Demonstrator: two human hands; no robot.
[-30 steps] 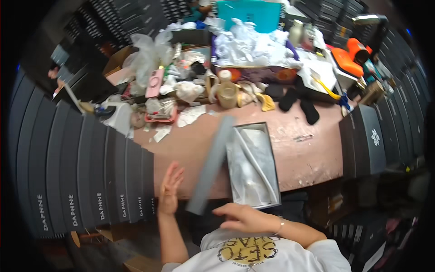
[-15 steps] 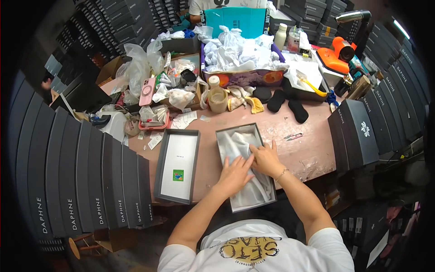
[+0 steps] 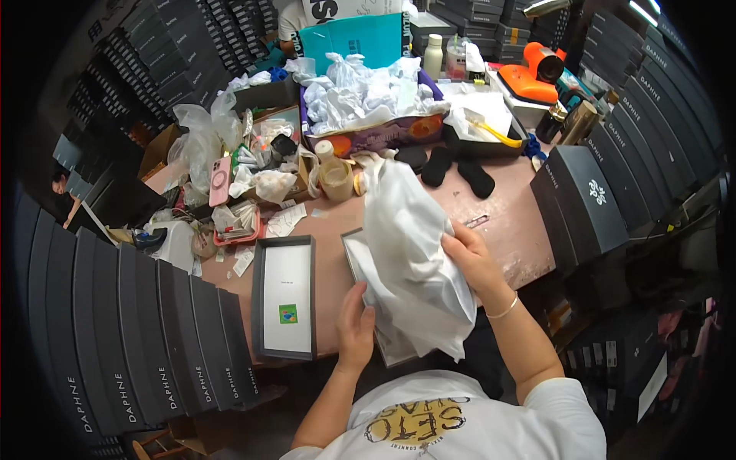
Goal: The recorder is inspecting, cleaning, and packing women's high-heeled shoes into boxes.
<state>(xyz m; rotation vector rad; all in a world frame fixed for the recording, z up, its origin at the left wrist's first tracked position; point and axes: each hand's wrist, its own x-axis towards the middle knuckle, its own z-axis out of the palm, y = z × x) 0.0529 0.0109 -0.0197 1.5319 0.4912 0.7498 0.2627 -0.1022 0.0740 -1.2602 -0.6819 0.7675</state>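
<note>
A limp white bag (image 3: 410, 230), bulging with contents I cannot see, is lifted above an open grey shoe box (image 3: 352, 244). My right hand (image 3: 474, 259) grips the bag by its right side, thumb on top. My left hand (image 3: 356, 326) is at the left wall of the box, fingers stretched and thumb apart; whether it touches the wall I cannot tell. The bag covers most of the box. To the left lies a grey box lid (image 3: 284, 257), white inside, with a small green square sticker (image 3: 287, 313).
Stacked dark shoe boxes (image 3: 126, 330) stand on the left, more (image 3: 579, 207) on the right. Behind are a purple carton (image 3: 376, 138) of crumpled white paper, a jar (image 3: 336, 180), black insole-shaped pads (image 3: 475, 178), a pink phone (image 3: 220, 182) and small scissors (image 3: 477, 221).
The white bag has come up out of the shoe box in my right hand. My left hand has moved off the bag to the box's left side. The view has shifted.
</note>
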